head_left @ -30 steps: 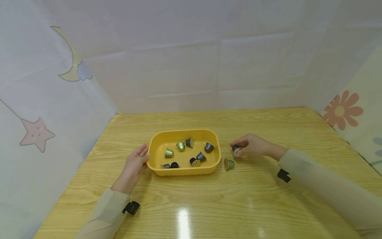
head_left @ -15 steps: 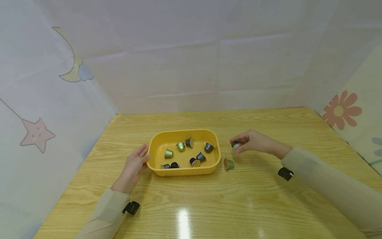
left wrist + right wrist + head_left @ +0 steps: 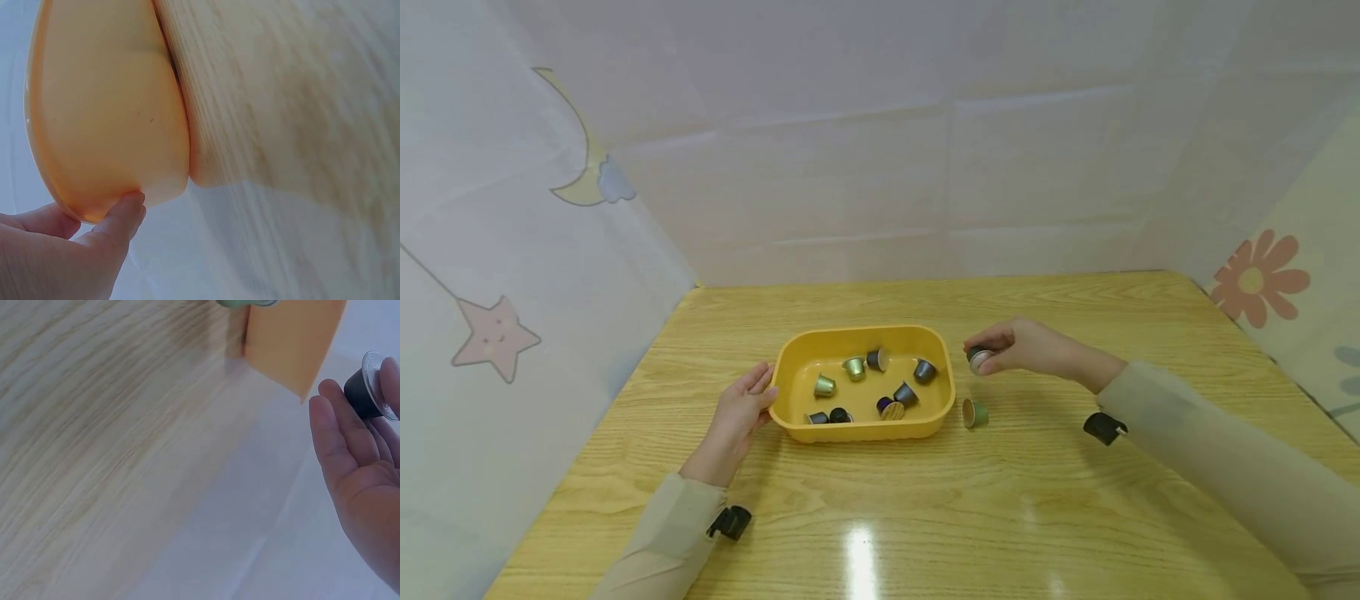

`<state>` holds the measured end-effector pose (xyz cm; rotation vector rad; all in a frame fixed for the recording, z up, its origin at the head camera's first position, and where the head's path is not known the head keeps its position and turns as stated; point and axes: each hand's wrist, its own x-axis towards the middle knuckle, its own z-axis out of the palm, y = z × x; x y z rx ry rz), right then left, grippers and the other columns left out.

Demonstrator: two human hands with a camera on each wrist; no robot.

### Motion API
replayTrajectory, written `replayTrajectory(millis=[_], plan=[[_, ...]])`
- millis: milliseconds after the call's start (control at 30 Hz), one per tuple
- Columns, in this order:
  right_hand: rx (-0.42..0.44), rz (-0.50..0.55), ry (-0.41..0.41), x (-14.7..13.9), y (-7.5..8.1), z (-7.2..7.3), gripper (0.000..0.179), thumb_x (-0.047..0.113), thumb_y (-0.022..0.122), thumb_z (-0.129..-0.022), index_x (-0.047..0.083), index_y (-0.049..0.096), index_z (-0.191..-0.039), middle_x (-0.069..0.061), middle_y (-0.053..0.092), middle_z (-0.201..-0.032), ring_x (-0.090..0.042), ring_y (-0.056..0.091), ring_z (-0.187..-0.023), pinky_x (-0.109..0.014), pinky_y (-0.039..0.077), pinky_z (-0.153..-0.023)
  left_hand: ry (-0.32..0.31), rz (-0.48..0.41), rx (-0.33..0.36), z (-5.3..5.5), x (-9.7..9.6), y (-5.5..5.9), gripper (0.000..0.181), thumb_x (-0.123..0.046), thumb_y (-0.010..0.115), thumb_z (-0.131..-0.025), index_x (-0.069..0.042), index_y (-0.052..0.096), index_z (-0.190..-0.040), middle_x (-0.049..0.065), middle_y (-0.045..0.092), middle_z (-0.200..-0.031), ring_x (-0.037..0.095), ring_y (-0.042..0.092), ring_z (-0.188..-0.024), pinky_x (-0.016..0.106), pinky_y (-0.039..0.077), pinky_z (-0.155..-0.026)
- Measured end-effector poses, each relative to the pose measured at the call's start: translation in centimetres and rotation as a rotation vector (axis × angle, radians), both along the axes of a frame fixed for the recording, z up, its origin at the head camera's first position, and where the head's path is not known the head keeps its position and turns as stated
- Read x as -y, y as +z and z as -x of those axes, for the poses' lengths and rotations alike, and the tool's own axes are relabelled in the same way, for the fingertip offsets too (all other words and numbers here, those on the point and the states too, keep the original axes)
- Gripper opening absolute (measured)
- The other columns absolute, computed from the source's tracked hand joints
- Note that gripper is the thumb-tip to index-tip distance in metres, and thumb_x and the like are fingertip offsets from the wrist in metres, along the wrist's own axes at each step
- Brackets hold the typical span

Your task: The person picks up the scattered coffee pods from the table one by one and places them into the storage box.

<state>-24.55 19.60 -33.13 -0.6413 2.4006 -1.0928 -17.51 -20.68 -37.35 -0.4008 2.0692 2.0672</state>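
Observation:
My left hand [image 3: 739, 412] grips the left end of a yellow plastic tub [image 3: 861, 432], which stands on the wooden table. In the left wrist view one digit presses the tub's outer wall [image 3: 119, 112] and another lies at its rim. Just off the tub's right side, my right hand [image 3: 1028, 347] pinches a black coffee capsule [image 3: 978, 359] above the table. The right wrist view shows that capsule's dark body [image 3: 359, 394] and its clear-looking rim between thumb and fingers. A green capsule [image 3: 975, 413] lies on its side on the table, close to the tub's right wall.
Inside the tub lie several capsules, among them a light green one [image 3: 824, 385], a dark grey one [image 3: 924, 371] and a purple one with a tan lid [image 3: 891, 408]. White printed sheets [image 3: 865, 183] stand behind and beside the wooden table [image 3: 1000, 517].
My right hand has lifted the black capsule off the table and carried it slightly left toward the tub. The left hand, the tub and the green capsule have stayed in place.

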Motion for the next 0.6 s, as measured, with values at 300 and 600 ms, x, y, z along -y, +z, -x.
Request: replayTrajectory(millis=[300, 600], plan=[[0.000, 0.055, 0.004, 1.8, 0.1, 0.3, 0.051, 0.016, 0.069, -0.097, -0.007, 0.054, -0.140, -0.022, 0.063, -0.133, -0.032, 0.062, -0.120, -0.040, 0.055, -0.098, -0.007, -0.012, -0.013, 0.0, 0.0, 0.0, 0.063, 0.001, 0.042, -0.106, -0.001, 0.011, -0.160, 0.013, 0.019, -0.166, 0.029, 0.029, -0.150, 0.032, 0.044, -0.111], [0.002, 0.066, -0.004, 3.0, 0.2, 0.4, 0.054, 0.019, 0.070, -0.096, -0.005, 0.053, -0.141, -0.020, 0.064, -0.132, -0.031, 0.062, -0.120, -0.041, 0.053, -0.100, -0.010, -0.020, -0.011, 0.0, -0.1, 0.0, 0.063, 0.002, 0.042, -0.106, -0.001, 0.010, -0.160, 0.013, 0.017, -0.166, 0.029, 0.027, -0.150, 0.034, 0.041, -0.113]])
